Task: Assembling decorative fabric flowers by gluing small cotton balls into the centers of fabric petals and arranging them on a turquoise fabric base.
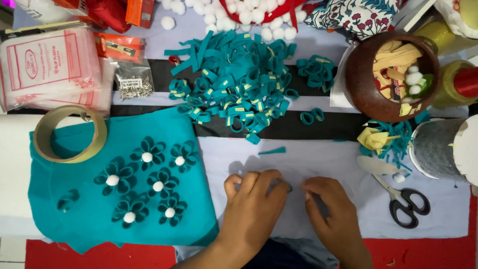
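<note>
My left hand (252, 209) and my right hand (331, 211) rest close together on the pale lilac cloth (318, 159) near the front edge. Their fingertips meet around a small teal felt piece (288, 187) that barely shows between them. To the left lies a teal felt sheet (94, 219) with several teal felt flowers (147, 155), each with a white pompom centre. Behind the hands sits a large heap of looped teal felt strips (239, 84). One loose teal strip (272, 150) lies between the heap and my hands.
Black-handled scissors (403, 199) lie right of my right hand. A tape roll (69, 133) sits on the felt sheet's corner. A brown bowl (366, 92) of scraps, a grey roll (438, 147), white pompoms (244, 15), plastic bags (50, 67) and safety pins (133, 87) stand behind.
</note>
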